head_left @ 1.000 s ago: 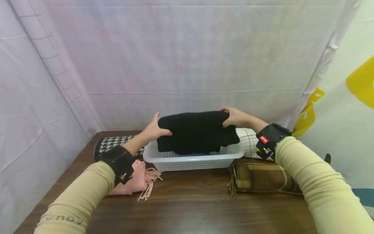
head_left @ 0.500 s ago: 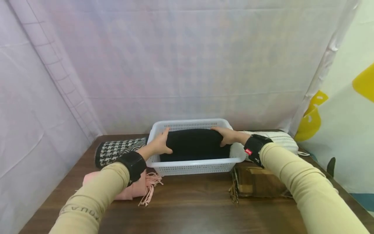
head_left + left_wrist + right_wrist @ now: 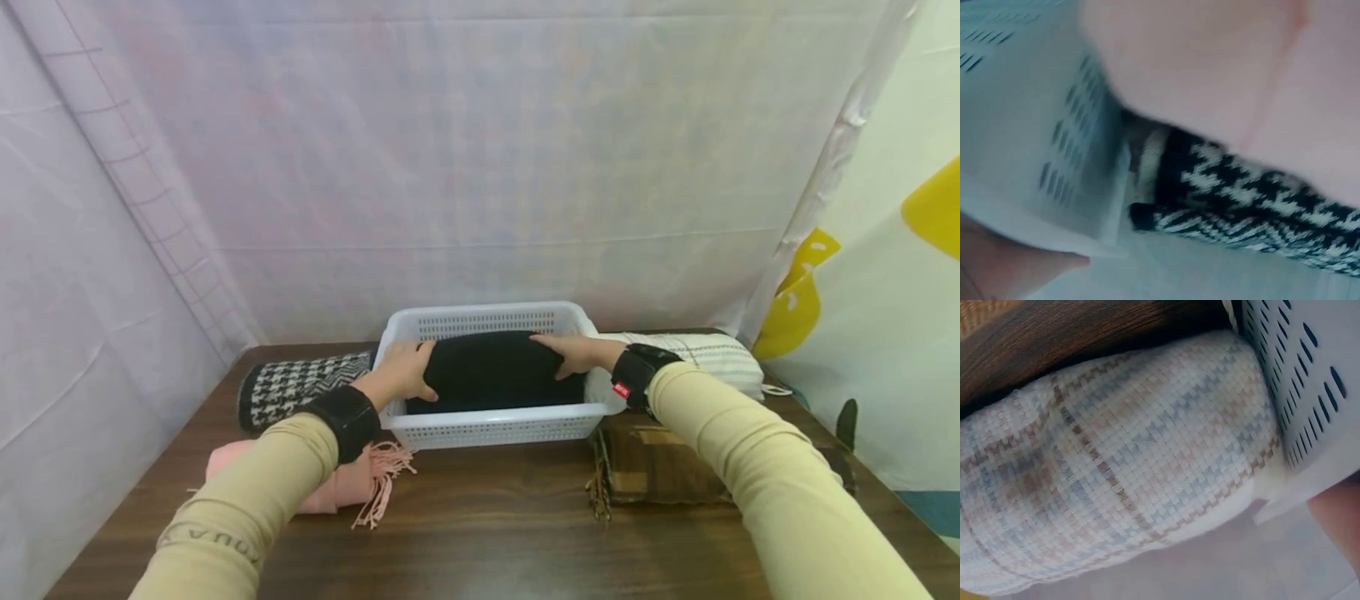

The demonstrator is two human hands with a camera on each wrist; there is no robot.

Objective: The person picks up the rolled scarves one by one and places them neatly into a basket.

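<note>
A black folded cloth (image 3: 495, 371) lies inside a white perforated plastic basket (image 3: 502, 412) at the back of the table. My left hand (image 3: 403, 372) grips its left end, thumb at the front and fingers behind. At the opposite end my right hand (image 3: 576, 353) holds the cloth in much the same way. Both hands are inside the basket's rim. In the left wrist view, the basket's slotted wall (image 3: 1016, 131) shows with part of the hand, but the cloth is hidden. The right wrist view also hides the cloth and shows the basket's other end wall (image 3: 1335, 437).
A black-and-white houndstooth roll (image 3: 300, 387) and a pink fringed scarf (image 3: 341, 487) lie left of the basket. To its right are a white checked folded cloth (image 3: 1116, 462) and a brown plaid fringed scarf (image 3: 660, 467). A pale curtain (image 3: 487, 167) hangs behind the table.
The black cloth has gone down from above the basket into it, held by both hands. In the last half second both hands shifted only slightly.
</note>
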